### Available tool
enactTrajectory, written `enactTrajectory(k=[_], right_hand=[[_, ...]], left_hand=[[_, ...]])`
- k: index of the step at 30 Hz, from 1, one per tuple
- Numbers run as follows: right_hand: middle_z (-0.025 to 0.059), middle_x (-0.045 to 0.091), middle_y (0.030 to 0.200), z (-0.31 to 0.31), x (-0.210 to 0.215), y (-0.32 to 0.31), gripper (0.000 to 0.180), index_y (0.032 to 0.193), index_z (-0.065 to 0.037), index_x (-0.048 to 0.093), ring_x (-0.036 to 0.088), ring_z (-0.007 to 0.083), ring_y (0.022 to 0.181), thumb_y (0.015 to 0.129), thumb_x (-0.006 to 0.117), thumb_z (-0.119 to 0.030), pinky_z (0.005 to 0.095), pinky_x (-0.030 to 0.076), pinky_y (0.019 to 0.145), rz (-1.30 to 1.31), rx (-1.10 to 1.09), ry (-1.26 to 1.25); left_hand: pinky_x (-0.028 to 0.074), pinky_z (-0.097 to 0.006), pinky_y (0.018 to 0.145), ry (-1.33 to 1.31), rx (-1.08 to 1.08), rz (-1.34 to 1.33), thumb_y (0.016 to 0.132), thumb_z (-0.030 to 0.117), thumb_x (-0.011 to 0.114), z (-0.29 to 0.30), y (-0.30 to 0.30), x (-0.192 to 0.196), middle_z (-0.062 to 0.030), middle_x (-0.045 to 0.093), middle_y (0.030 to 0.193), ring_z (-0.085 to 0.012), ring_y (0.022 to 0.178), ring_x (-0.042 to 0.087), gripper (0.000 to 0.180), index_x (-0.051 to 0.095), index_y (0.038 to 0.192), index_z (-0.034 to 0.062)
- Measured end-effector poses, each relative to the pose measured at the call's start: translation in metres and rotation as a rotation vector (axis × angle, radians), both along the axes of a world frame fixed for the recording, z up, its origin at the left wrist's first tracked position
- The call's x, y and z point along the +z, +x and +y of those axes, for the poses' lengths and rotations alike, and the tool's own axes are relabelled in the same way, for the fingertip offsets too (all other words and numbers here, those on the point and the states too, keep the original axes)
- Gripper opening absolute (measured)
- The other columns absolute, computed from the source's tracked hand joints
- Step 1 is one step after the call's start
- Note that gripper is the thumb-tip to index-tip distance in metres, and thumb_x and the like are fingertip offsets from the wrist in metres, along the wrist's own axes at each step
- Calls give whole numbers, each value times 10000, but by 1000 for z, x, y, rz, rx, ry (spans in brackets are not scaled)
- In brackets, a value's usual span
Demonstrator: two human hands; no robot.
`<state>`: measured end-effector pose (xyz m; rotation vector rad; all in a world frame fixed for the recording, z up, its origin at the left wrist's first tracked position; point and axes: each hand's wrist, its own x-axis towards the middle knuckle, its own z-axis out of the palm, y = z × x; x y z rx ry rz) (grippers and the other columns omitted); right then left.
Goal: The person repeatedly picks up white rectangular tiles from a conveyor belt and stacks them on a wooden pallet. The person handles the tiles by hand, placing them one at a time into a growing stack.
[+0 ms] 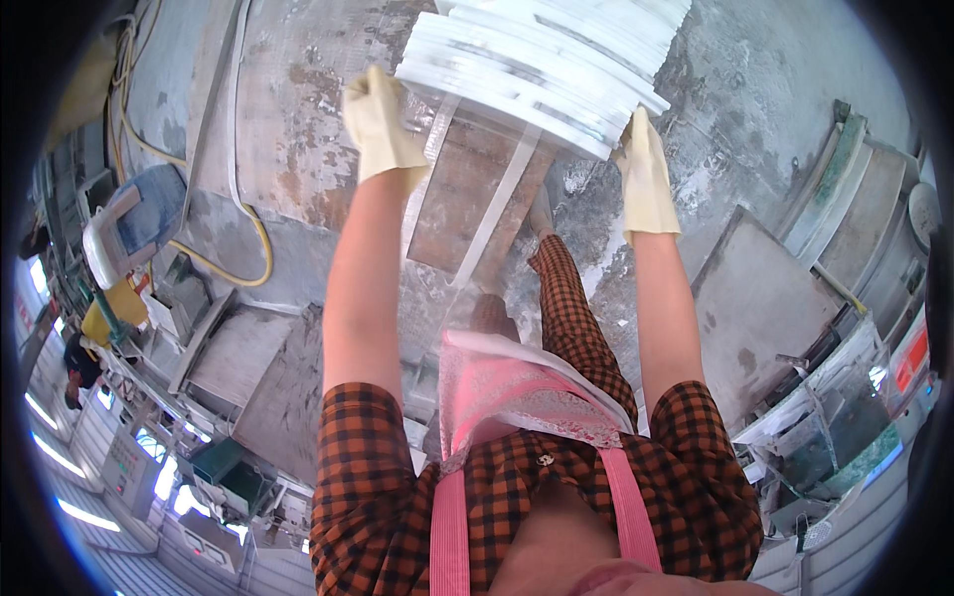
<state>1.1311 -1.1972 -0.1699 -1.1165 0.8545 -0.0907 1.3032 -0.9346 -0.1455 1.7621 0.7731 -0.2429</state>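
Observation:
A stack of long white strips [537, 74] lies across the top of the view, its near edge slanting down to the right. My left hand [383, 124], in a cream rubber glove, is just off the left ends of the strips. Its fingers are curled closed, and what they hold, if anything, does not show. At the right ends of the strips is my right hand [648, 174], gloved the same way. Its fingers are pressed together against the strips, with the fingertips partly hidden. Both arms reach far forward.
Below the strips, pale rails [494, 209] run over a brown board [462, 189] toward my feet. A blue-and-white plastic chair [139, 223] and a yellow hose [260, 260] are at left. Grey slabs [765, 308] lie at right. A person [81, 368] is far left.

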Motion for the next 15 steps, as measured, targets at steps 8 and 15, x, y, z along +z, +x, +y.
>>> enactTrajectory(k=[8,15], right_hand=[[231,593,1226,9,-1,44,731,1226,160,511,563,267,1143,977,494,-527,377,458,941,354,-38,-376],[292,444,1396,30,-12,46,792,1386,126,356,502,349,1249,991,423,-556,411,415,1026,426,-105,-519]], left_hand=[[456,-362,983,88,-722,-168,883,524,615,-29,80,-48,-178,661,1192,-297,1141,607,665,549,1347,52],[487,-377,884,153,-748,-180,935,545,514,-30,73,-60,-170,688,1098,-289,1031,643,585,621,1221,46]])
